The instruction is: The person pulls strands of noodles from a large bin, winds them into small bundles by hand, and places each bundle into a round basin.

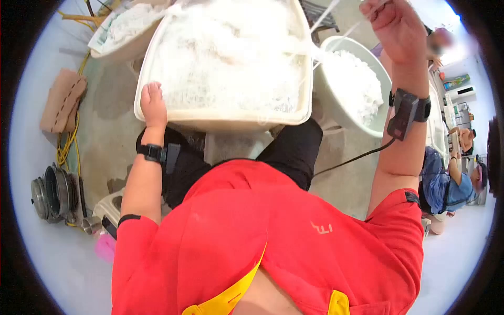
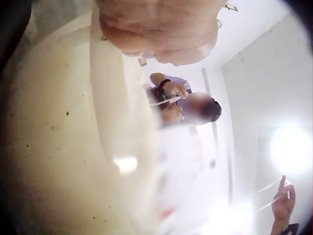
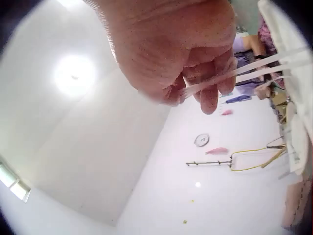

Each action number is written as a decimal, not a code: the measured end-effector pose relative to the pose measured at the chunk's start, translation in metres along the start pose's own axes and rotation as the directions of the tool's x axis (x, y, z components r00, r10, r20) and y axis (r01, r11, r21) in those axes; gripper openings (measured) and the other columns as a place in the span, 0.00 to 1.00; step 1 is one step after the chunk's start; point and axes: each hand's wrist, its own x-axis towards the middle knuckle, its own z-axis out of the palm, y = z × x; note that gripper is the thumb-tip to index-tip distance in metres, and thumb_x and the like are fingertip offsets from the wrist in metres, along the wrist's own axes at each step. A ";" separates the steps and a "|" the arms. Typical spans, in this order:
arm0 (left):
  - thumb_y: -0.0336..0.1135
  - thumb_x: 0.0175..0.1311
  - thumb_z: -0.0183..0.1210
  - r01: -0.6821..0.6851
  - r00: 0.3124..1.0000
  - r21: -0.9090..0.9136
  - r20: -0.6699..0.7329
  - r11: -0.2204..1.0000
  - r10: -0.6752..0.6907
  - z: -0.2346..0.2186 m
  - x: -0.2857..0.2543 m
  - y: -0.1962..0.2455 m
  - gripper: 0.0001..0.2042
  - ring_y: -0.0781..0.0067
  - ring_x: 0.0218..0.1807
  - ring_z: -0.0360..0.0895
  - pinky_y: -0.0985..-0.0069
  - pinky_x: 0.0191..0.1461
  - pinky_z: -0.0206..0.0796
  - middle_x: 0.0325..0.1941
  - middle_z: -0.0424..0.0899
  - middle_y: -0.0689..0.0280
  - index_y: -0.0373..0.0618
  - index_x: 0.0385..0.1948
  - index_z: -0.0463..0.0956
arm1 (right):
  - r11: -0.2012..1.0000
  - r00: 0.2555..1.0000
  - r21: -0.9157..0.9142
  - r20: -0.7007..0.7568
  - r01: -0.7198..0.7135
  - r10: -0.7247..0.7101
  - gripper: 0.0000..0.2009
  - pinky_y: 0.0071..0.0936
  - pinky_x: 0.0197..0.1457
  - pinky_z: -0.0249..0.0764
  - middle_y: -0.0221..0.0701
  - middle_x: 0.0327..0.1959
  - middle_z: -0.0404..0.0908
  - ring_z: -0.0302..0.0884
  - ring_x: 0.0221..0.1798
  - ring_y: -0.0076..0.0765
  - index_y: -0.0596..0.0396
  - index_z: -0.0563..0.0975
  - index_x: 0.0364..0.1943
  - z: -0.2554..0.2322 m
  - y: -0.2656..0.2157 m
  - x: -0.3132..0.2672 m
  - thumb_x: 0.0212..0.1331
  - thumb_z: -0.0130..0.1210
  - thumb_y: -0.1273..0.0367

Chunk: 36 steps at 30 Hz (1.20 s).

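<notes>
My right hand (image 1: pixel 396 34) is raised at the upper right. In the right wrist view, its curled fingers pinch long, flat white strands (image 3: pixel 254 71), which stretch away from them as two bands. My left hand (image 1: pixel 153 106) rests at the left rim of a large cream tub (image 1: pixel 210 116), its fingers lying straight and together. The left wrist view shows the lower part of that hand (image 2: pixel 159 29) right at the rim. Inside the tub lies a pale, stringy white mass (image 1: pixel 226 63), overexposed in the head view.
A round pale tub (image 1: pixel 386 84) with white clumps stands to the right. Another basin (image 1: pixel 142 42) with white material is at the upper left. A folded brown mat (image 1: pixel 64 100), yellow hose (image 1: pixel 64 152) and metal pots (image 1: pixel 55 191) lie left. Another person (image 2: pixel 178 100) works opposite.
</notes>
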 end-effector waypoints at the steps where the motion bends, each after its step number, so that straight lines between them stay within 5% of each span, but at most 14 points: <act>1: 0.42 0.68 0.43 0.016 0.999 -0.006 0.028 1.000 -0.016 -0.002 0.002 -0.001 0.14 0.87 0.29 0.60 0.87 0.31 0.55 0.29 0.68 0.74 0.39 0.34 0.69 | 0.994 0.997 0.075 0.012 0.075 -0.076 0.11 0.25 0.36 0.74 0.42 0.39 0.78 0.75 0.29 0.30 0.61 0.73 0.32 -0.005 -0.007 0.016 0.62 0.43 0.66; 5: 0.44 0.67 0.46 0.514 0.854 -0.430 0.182 0.742 -0.486 0.003 0.003 0.032 0.12 0.86 0.22 0.56 0.85 0.26 0.53 0.19 0.59 0.77 0.45 0.39 0.68 | 0.995 0.973 0.082 0.228 -0.058 0.038 0.12 0.26 0.41 0.74 0.44 0.46 0.76 0.77 0.37 0.34 0.62 0.72 0.41 -0.019 -0.025 0.042 0.61 0.45 0.66; 8: 0.44 0.66 0.47 0.752 0.656 -0.532 0.542 0.390 -0.525 0.035 -0.014 0.085 0.12 0.85 0.20 0.54 0.85 0.24 0.52 0.17 0.55 0.77 0.47 0.40 0.68 | 0.980 0.969 0.157 0.232 -0.125 0.087 0.12 0.30 0.48 0.71 0.43 0.49 0.74 0.75 0.46 0.40 0.63 0.72 0.41 -0.001 -0.004 0.023 0.61 0.45 0.68; 10: 0.41 0.67 0.46 0.820 0.563 -0.449 0.747 0.355 -0.354 0.061 -0.027 0.117 0.08 0.84 0.21 0.55 0.85 0.26 0.53 0.18 0.57 0.78 0.50 0.30 0.66 | 0.945 0.944 0.251 0.306 -0.207 0.126 0.10 0.33 0.54 0.68 0.41 0.56 0.69 0.69 0.57 0.44 0.64 0.73 0.41 0.002 0.023 0.006 0.60 0.46 0.71; 13: 0.39 0.66 0.47 0.721 0.615 -0.381 0.737 0.579 -0.281 0.106 -0.045 0.165 0.08 0.81 0.22 0.57 0.81 0.29 0.57 0.19 0.59 0.76 0.50 0.27 0.65 | 0.928 0.922 0.172 0.268 -0.332 0.280 0.07 0.38 0.62 0.58 0.44 0.64 0.59 0.57 0.66 0.42 0.53 0.76 0.37 0.024 0.054 -0.029 0.58 0.49 0.68; 15: 0.39 0.67 0.45 0.613 0.692 -0.379 0.681 0.693 -0.240 0.132 -0.055 0.181 0.09 0.66 0.41 0.75 0.68 0.50 0.65 0.34 0.77 0.62 0.44 0.34 0.69 | 0.909 0.913 0.214 0.282 -0.359 0.294 0.06 0.38 0.63 0.56 0.43 0.63 0.60 0.53 0.67 0.40 0.54 0.77 0.32 0.033 0.070 -0.042 0.57 0.51 0.68; 19: 0.40 0.69 0.41 0.629 0.582 -0.327 0.799 0.705 -0.149 0.163 -0.059 0.175 0.13 0.59 0.53 0.71 0.64 0.56 0.62 0.50 0.74 0.56 0.41 0.42 0.69 | 0.900 0.914 0.215 0.241 -0.379 0.328 0.05 0.37 0.64 0.53 0.42 0.64 0.58 0.53 0.67 0.38 0.55 0.78 0.29 0.045 0.080 -0.053 0.56 0.54 0.69; 22: 0.42 0.69 0.38 0.691 0.509 -0.290 0.846 0.662 -0.161 0.169 -0.069 0.174 0.15 0.71 0.41 0.72 0.71 0.48 0.65 0.40 0.73 0.66 0.42 0.44 0.69 | 0.952 0.932 0.018 0.209 -0.306 0.295 0.06 0.35 0.59 0.61 0.42 0.63 0.59 0.59 0.62 0.36 0.56 0.77 0.31 0.036 0.088 -0.051 0.56 0.54 0.68; 25: 0.43 0.69 0.40 0.747 0.439 -0.210 0.868 0.631 -0.231 0.167 -0.072 0.182 0.13 0.81 0.27 0.61 0.80 0.35 0.60 0.26 0.64 0.74 0.45 0.38 0.69 | 0.918 0.915 -0.009 0.085 -0.396 0.395 0.08 0.28 0.55 0.61 0.29 0.38 0.77 0.62 0.59 0.32 0.58 0.78 0.31 0.028 0.102 -0.051 0.53 0.57 0.66; 27: 0.43 0.69 0.41 0.817 0.397 -0.228 0.888 0.530 -0.231 0.164 -0.066 0.177 0.12 0.81 0.26 0.58 0.81 0.33 0.57 0.24 0.62 0.75 0.46 0.35 0.68 | 0.872 0.870 -0.007 -0.075 -0.489 0.487 0.16 0.24 0.48 0.66 0.28 0.37 0.76 0.71 0.44 0.27 0.57 0.74 0.42 0.032 0.114 -0.061 0.60 0.49 0.58; 29: 0.43 0.69 0.41 0.830 0.470 -0.347 0.857 0.437 -0.212 0.166 -0.054 0.171 0.11 0.81 0.26 0.59 0.80 0.33 0.58 0.22 0.61 0.74 0.47 0.32 0.66 | 0.826 0.828 0.096 -0.029 -0.555 0.560 0.22 0.23 0.45 0.67 0.30 0.36 0.76 0.72 0.37 0.25 0.57 0.70 0.48 0.028 0.140 -0.076 0.63 0.43 0.53; 32: 0.42 0.68 0.41 0.737 0.626 -0.480 0.751 0.476 -0.212 0.163 -0.030 0.166 0.12 0.81 0.25 0.59 0.81 0.33 0.58 0.23 0.65 0.74 0.46 0.31 0.69 | 0.789 0.785 0.128 0.279 -0.601 0.553 0.24 0.23 0.43 0.68 0.33 0.35 0.77 0.74 0.40 0.27 0.58 0.63 0.55 0.048 0.133 -0.093 0.62 0.45 0.55; 34: 0.40 0.66 0.42 0.342 0.665 -0.058 0.721 0.938 -0.198 0.150 -0.017 0.168 0.12 0.82 0.25 0.59 0.80 0.33 0.59 0.24 0.69 0.74 0.44 0.30 0.72 | 0.840 0.805 -0.073 0.251 -0.538 0.537 0.22 0.21 0.43 0.68 0.33 0.33 0.78 0.75 0.39 0.26 0.58 0.64 0.55 0.046 0.125 -0.090 0.60 0.50 0.61; 36: 0.37 0.62 0.41 -0.100 0.642 0.326 0.743 0.940 -0.190 0.143 -0.014 0.164 0.14 0.81 0.26 0.63 0.79 0.35 0.60 0.26 0.75 0.70 0.41 0.28 0.76 | 0.859 0.849 -0.182 0.157 -0.478 0.505 0.20 0.23 0.45 0.70 0.31 0.31 0.76 0.76 0.39 0.26 0.61 0.65 0.54 0.029 0.130 -0.077 0.58 0.51 0.68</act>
